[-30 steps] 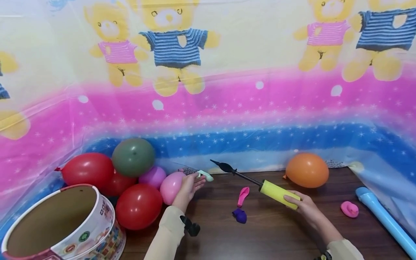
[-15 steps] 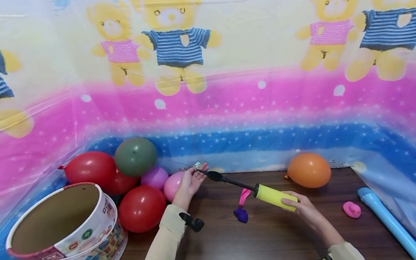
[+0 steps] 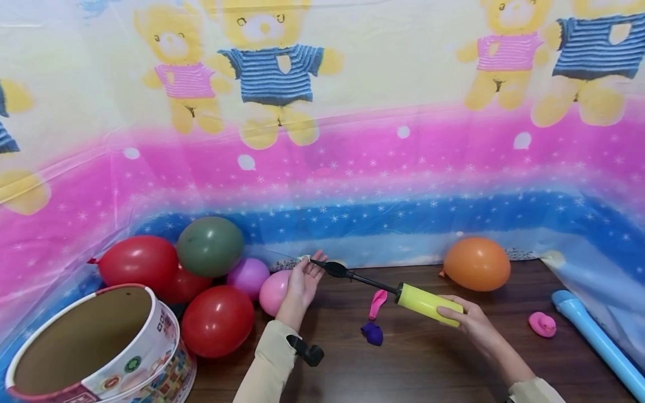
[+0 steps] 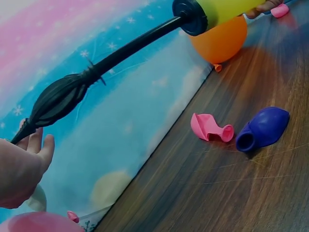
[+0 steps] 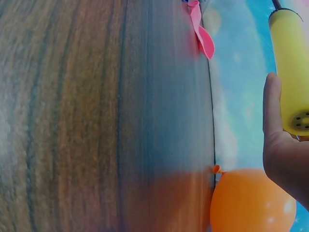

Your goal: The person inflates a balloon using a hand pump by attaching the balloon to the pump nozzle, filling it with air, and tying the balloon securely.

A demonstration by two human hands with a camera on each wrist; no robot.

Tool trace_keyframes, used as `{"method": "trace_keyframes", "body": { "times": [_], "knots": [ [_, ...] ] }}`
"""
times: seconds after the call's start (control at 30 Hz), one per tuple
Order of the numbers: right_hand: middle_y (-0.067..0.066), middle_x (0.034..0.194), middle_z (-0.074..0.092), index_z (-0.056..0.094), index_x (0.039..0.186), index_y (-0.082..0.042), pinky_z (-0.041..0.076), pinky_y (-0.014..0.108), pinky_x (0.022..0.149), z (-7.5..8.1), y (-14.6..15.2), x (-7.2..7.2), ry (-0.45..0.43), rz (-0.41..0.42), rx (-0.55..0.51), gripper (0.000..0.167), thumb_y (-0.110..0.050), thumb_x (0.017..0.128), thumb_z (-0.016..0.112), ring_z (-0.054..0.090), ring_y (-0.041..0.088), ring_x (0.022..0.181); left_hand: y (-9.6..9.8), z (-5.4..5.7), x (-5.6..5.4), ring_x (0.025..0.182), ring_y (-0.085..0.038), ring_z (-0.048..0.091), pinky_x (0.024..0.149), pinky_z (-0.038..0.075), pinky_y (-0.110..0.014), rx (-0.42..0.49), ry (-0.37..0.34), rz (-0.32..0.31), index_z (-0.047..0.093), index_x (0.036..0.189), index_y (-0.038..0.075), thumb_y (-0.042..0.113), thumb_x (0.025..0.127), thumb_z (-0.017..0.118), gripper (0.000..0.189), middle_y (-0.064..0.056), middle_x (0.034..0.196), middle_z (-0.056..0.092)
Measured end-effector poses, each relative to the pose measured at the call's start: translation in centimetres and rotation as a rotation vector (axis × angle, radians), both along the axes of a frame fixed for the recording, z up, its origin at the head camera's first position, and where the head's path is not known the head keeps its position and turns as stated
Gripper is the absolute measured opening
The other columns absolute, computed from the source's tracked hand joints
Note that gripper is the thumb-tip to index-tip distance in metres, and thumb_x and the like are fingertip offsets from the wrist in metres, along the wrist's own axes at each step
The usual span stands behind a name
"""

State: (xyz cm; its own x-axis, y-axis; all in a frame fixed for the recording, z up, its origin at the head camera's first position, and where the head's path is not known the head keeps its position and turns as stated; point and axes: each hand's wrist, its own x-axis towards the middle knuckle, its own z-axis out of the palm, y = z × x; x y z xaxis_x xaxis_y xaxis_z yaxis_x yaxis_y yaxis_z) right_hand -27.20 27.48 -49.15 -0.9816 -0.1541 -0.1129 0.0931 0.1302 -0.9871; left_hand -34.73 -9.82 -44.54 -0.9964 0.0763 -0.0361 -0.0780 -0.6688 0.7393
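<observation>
My right hand (image 3: 473, 320) grips the yellow barrel of a balloon hand pump (image 3: 428, 304), holding it tilted above the table. Its thumb lies along the barrel in the right wrist view. The pump's black nozzle end reaches the fingers of my left hand (image 3: 301, 291). There my left hand pinches a small limp pale green balloon (image 3: 304, 258) at the nozzle tip; part of this balloon (image 4: 37, 199) hangs below the hand in the left wrist view. The hand hides most of the balloon's neck. A limp pink balloon (image 3: 378, 304) and a limp purple balloon (image 3: 372, 333) lie below the pump.
Inflated red (image 3: 218, 321), green (image 3: 210, 246), purple (image 3: 248, 278) and pink (image 3: 274, 293) balloons crowd the left, beside a large bucket (image 3: 163, 336). An orange balloon (image 3: 476, 263), pink toy duck (image 3: 542, 324) and light blue tube (image 3: 599, 341) are at right.
The pump moved left until its nozzle met the pale green balloon at my left hand. The left hand then shifted slightly right, and the balloon is now mostly hidden behind its fingers.
</observation>
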Motion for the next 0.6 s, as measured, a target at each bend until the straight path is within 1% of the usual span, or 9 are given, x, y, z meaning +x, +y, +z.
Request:
{"method": "trace_keyframes", "body": {
  "times": [0.07,0.13,0.2,0.23,0.27,0.3,0.37,0.47,0.6],
  "knots": [
    [-0.005,0.104,0.058,0.047,0.137,0.003,0.055,0.033,0.089,0.1,-0.1,0.1,0.008,0.009,0.004,0.051,-0.025,0.095,0.061,0.059,0.007,0.093,0.2,0.0,0.2,0.107,-0.012,0.066,0.124,0.018,-0.046,-0.009,0.021,0.022,0.013,0.15,-0.004,0.02,0.108,0.026,0.05,-0.015,0.141,0.055],
    [-0.005,0.103,0.058,0.047,0.137,0.003,0.055,0.033,0.089,0.3,-0.2,0.1,0.016,0.013,0.006,0.052,-0.024,0.096,0.061,0.059,0.007,0.093,0.3,0.0,0.2,0.103,-0.012,0.068,0.123,0.021,-0.048,-0.016,0.038,0.041,0.03,0.141,-0.003,0.021,0.108,0.029,0.041,-0.013,0.129,0.065],
    [-0.005,0.103,0.058,0.047,0.137,0.003,0.056,0.033,0.088,0.4,-0.3,0.1,0.025,0.018,0.01,0.052,-0.024,0.096,0.061,0.059,0.007,0.092,0.5,0.1,0.3,0.102,-0.014,0.069,0.12,0.027,-0.048,-0.036,0.048,0.063,0.046,0.122,0.002,0.021,0.107,0.032,0.028,-0.009,0.117,0.071],
    [-0.006,0.104,0.059,0.047,0.137,0.003,0.056,0.033,0.088,0.5,-0.4,0.0,0.034,0.02,0.018,0.052,-0.024,0.096,0.061,0.059,0.007,0.092,0.6,0.1,0.4,0.098,-0.014,0.069,0.117,0.032,-0.047,-0.041,0.049,0.074,0.049,0.112,0.006,0.02,0.107,0.034,0.022,-0.005,0.109,0.074],
    [-0.006,0.104,0.059,0.047,0.137,0.003,0.056,0.033,0.087,0.7,-0.4,0.0,0.04,0.018,0.027,0.052,-0.025,0.095,0.062,0.059,0.008,0.092,0.7,0.2,0.5,0.095,-0.013,0.069,0.113,0.036,-0.045,-0.045,0.046,0.081,0.05,0.104,0.009,0.02,0.107,0.035,0.019,-0.002,0.104,0.074],
    [-0.006,0.103,0.059,0.048,0.137,0.003,0.056,0.033,0.085,0.8,-0.5,0.0,0.044,0.016,0.037,0.052,-0.025,0.095,0.062,0.059,0.008,0.091,0.8,0.2,0.5,0.093,-0.013,0.069,0.108,0.04,-0.043,-0.051,0.047,0.084,0.05,0.1,0.011,0.019,0.107,0.035,0.018,0.0,0.1,0.075],
    [-0.006,0.104,0.059,0.047,0.138,0.002,0.057,0.034,0.084,1.1,-0.8,0.0,0.06,0.015,0.062,0.053,-0.025,0.095,0.062,0.059,0.008,0.09,1.2,0.3,0.7,0.088,-0.013,0.068,0.1,0.044,-0.037,-0.056,0.046,0.088,0.049,0.099,0.011,0.017,0.106,0.036,0.016,0.001,0.097,0.075],
    [-0.006,0.105,0.059,0.046,0.139,0.003,0.057,0.034,0.083,1.6,-1.4,0.0,0.084,0.022,0.092,0.055,-0.026,0.095,0.062,0.06,0.008,0.089,2.1,0.3,1.1,0.082,-0.013,0.067,0.088,0.048,-0.029,-0.064,0.043,0.092,0.047,0.103,0.008,0.015,0.106,0.038,0.012,0.001,0.095,0.076],
    [0.0,0.11,0.057,0.045,0.14,0.005,0.058,0.034,0.084,2.1,-2.8,-0.1,0.134,0.04,0.096,0.055,-0.024,0.096,0.061,0.06,0.008,0.091,3.7,0.4,1.9,0.082,-0.011,0.066,0.084,0.05,-0.026,-0.095,0.072,0.086,0.046,0.11,0.004,0.016,0.105,0.04,0.015,-0.002,0.101,0.076]
  ]
}}
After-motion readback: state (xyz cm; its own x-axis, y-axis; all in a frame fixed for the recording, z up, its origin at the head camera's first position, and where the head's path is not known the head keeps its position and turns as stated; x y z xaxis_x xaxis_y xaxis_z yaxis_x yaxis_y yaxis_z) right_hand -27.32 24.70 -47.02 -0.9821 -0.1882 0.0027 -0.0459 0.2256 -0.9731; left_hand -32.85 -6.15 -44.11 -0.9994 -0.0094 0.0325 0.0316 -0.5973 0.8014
